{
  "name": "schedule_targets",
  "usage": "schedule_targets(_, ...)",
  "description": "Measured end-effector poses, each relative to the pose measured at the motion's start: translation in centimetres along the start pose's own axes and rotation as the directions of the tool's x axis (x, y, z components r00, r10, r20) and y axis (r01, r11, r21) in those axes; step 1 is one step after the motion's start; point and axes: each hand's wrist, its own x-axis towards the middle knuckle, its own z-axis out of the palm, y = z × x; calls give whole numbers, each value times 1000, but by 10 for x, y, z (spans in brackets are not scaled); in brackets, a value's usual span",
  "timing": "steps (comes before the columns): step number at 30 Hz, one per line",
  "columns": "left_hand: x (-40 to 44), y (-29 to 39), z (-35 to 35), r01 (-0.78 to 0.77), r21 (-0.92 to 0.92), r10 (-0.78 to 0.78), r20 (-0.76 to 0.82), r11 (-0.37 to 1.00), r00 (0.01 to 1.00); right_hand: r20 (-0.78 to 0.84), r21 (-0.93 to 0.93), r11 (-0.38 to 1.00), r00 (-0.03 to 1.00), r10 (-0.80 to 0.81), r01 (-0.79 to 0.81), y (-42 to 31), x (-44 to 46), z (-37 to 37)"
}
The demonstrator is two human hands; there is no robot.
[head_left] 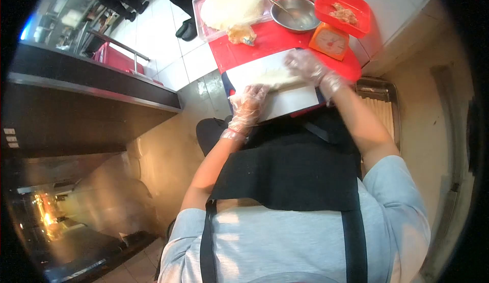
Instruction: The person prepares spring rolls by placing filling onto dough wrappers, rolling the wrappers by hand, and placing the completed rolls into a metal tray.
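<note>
A long, pale strip of dough (279,79) lies on a white board (293,103) in front of me. My left hand (248,105), in a clear plastic glove, grips the dough's left end with its fingers bent over it. At the right end is my right hand (310,69), gloved the same way. It is blurred by motion, so its fingers and their contact with the dough are unclear.
Beyond the board, a red table holds a clear tub (201,28) of dough, a crumpled bag (241,35), a metal bowl (285,27) with a spoon, an orange scale (331,41) and a red tray (362,24) of shredded filling. A metal tray (397,130) sits at right.
</note>
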Motion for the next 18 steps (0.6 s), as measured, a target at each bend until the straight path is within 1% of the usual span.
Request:
schedule_targets(1,-2,-5,5,-30,-11,29,-35,999,999,-29,10,997,997,-71,72,-14,5,14)
schedule_targets(2,1,-1,-1,-6,-30,5,-24,1000,1000,-59,17,989,988,-145,146,-38,15,28)
schedule_targets(3,3,8,-12,18,-47,-19,-13,999,1000,178,221,969,982,69,-108,-66,30,7)
schedule_targets(4,5,13,-18,43,-64,-44,-1,997,999,437,350,853,873,216,-386,-86,39,-16)
schedule_targets(5,3,10,-12,28,-7,-28,7,1000,1000,418,318,867,877,236,-385,-86,35,-11)
schedule_targets(7,-4,-2,4,0,107,-2,20,994,1000,120,216,950,972,204,-226,-58,-12,23)
schedule_targets(8,-3,-1,1,4,98,-7,27,995,1000,-31,144,977,986,166,-160,-49,-28,34)
schedule_targets(9,-1,2,-4,7,88,-10,30,996,999,64,165,944,958,280,-287,-52,-32,15)
schedule_targets(10,2,4,-6,11,75,-14,31,997,999,161,170,896,909,385,-410,-62,-34,-27)
schedule_targets(11,3,3,-4,46,49,-48,37,998,998,257,163,834,838,481,-528,-68,-37,-50)
schedule_targets(13,7,1,-2,117,-3,-117,59,993,991,169,4,927,914,369,-375,-65,-36,-49)
schedule_targets(14,9,2,-3,126,-9,-125,75,992,989,130,-80,953,945,301,-293,-64,-34,-47)
schedule_targets(16,17,0,-11,148,-12,-146,103,989,984,-52,-102,984,989,140,-145,-69,-21,-11)
schedule_targets(17,22,-7,-13,173,-41,-166,133,984,977,-143,-122,990,988,51,-69,-73,-11,-2)
schedule_targets(18,26,-14,-14,203,-66,-187,190,977,964,-113,-112,991,992,59,-72,-71,-6,3)
